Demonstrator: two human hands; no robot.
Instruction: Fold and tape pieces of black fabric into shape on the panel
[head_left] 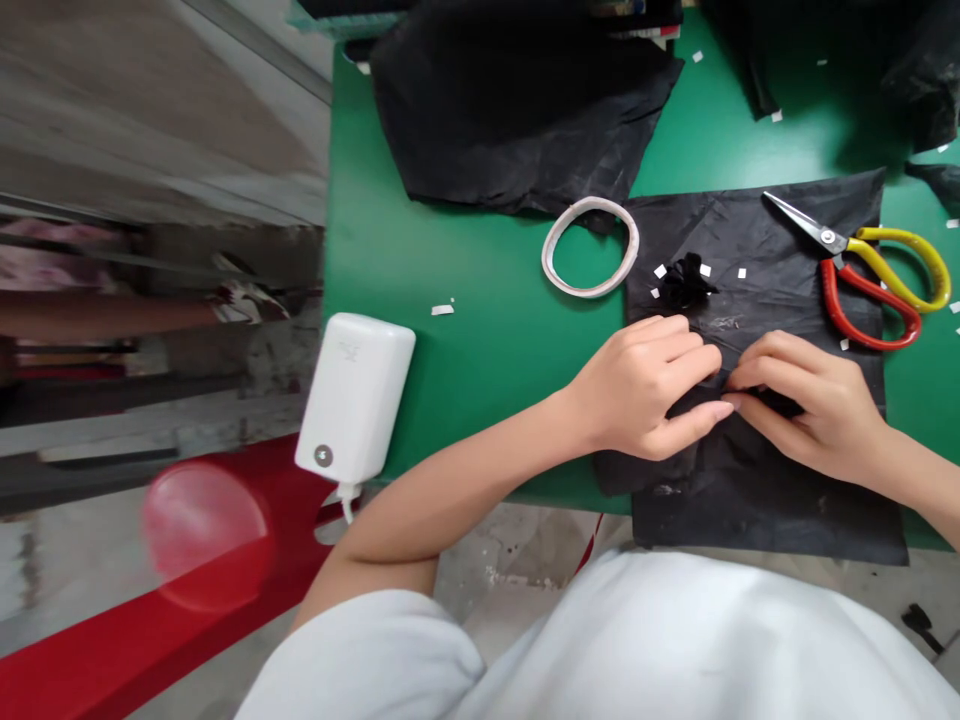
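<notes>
My left hand point(652, 385) and my right hand point(810, 400) meet at their fingertips over a black sheet point(772, 510) that looks like thin cloth or plastic. Both are closed in a pinch. Something dark shows between the fingers, too hidden to make out against the black sheet. Just beyond my left knuckles lies a small crumpled black bunch point(686, 281), with small white bits around it. Scissors point(829, 238) with one yellow and one red handle rest on the sheet beyond my right hand, blades slightly apart. A whitish tape roll point(551, 262) lies beside the sheet's left edge.
A white power bank point(360, 395) with a cable sits at the green table's point(480, 400) left edge. Another black sheet point(510, 120) covers the far side. A red stool or bench point(112, 630) stands at lower left. A person's leg point(112, 312) and shoe show at far left.
</notes>
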